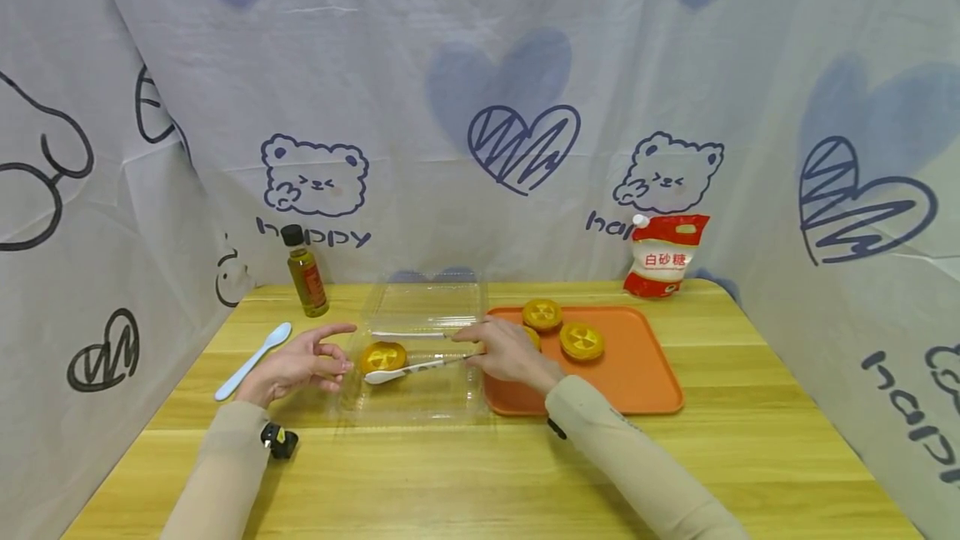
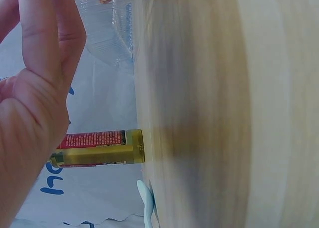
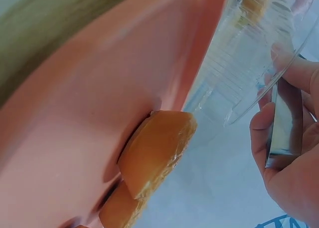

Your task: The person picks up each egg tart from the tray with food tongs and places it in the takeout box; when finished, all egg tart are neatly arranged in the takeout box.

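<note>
My right hand [image 1: 510, 348] holds a pair of tongs [image 1: 423, 367] with pale, spoon-like tips, reaching leftward over a clear plastic container [image 1: 442, 402]. Their shiny metal handle [image 3: 288, 118] lies in the curled fingers in the right wrist view. One egg tart [image 1: 384, 354] sits at the container's left side, and the lower arm of the tongs overlaps its front edge. The arms of the tongs are spread apart. Beside the container's left wall, my left hand [image 1: 303, 365] hovers with loosely bent fingers and holds nothing.
An orange tray [image 1: 630, 382] right of the container bears several egg tarts [image 1: 582, 342], one partly hidden by my right hand. A light blue spoon [image 1: 253, 361] lies at left, an oil bottle [image 1: 306, 273] behind it. A red-and-white sugar bag [image 1: 664, 257] stands at the back right.
</note>
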`<act>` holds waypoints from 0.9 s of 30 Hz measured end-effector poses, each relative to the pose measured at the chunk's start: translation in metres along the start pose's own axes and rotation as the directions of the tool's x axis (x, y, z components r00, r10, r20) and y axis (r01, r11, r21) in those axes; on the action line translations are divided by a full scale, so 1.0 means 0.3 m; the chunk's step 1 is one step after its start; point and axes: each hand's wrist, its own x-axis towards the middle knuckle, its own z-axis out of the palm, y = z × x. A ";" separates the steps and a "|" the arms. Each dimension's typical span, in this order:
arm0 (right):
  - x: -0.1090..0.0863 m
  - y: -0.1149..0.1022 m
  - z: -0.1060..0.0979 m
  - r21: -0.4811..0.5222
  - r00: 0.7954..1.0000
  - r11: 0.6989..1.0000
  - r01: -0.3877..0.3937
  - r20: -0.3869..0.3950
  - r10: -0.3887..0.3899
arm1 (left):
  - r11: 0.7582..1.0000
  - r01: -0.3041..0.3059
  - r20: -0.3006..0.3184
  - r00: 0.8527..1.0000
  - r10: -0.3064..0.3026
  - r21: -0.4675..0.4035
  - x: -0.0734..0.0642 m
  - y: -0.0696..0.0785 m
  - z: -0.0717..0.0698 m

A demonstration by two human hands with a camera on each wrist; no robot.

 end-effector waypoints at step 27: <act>-0.063 0.070 -0.071 0.241 0.999 0.970 -0.033 0.031 0.026 | 1.000 0.017 -0.013 1.000 -0.016 0.004 -0.005 0.005 0.001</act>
